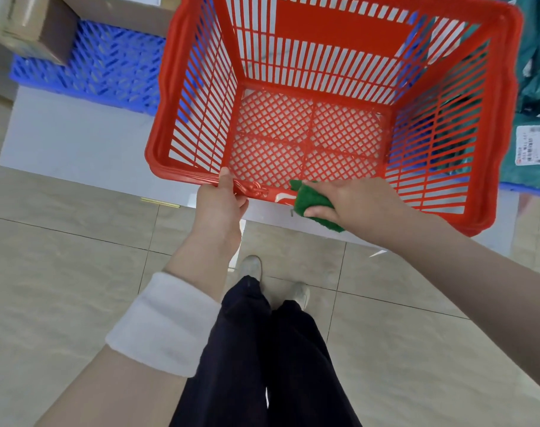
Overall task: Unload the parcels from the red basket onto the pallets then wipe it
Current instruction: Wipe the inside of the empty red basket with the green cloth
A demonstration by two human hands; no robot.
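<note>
The red basket [339,29] occupies the upper centre of the view, with its open top turned toward the camera. Its mesh floor is bare. The far rim is cut off by the top edge of the view, and the right corner is blurred. Whether the underside rests on anything cannot be determined.

The left hand [221,201] grips the near rim toward its left end. The thumb lies over the rim; the fingers curl beneath it and are mostly hidden. The right hand [351,201] holds a green cloth [311,204], pinched between the thumb and the fingers and pressed against the near rim. The cloth covers part of a white marking on the rim, which is not legible.

A blue pallet [93,72] lies to the left of the basket. Cardboard boxes [28,29] stand on its far part, cropped by the frame. To the right, teal parcels [536,57] are stacked, cut off at the right edge. One carries a white label [535,144] whose print is too small to read. A strip of a second blue pallet [521,188] shows beneath them, and more blue shows through the basket slats.

The pallets sit on a white platform [71,140], bordered near by a tiled floor [62,272]. A white wristband [167,325] wraps the left forearm. Dark trousers [262,349] hide most of two pale shoes [251,266].
</note>
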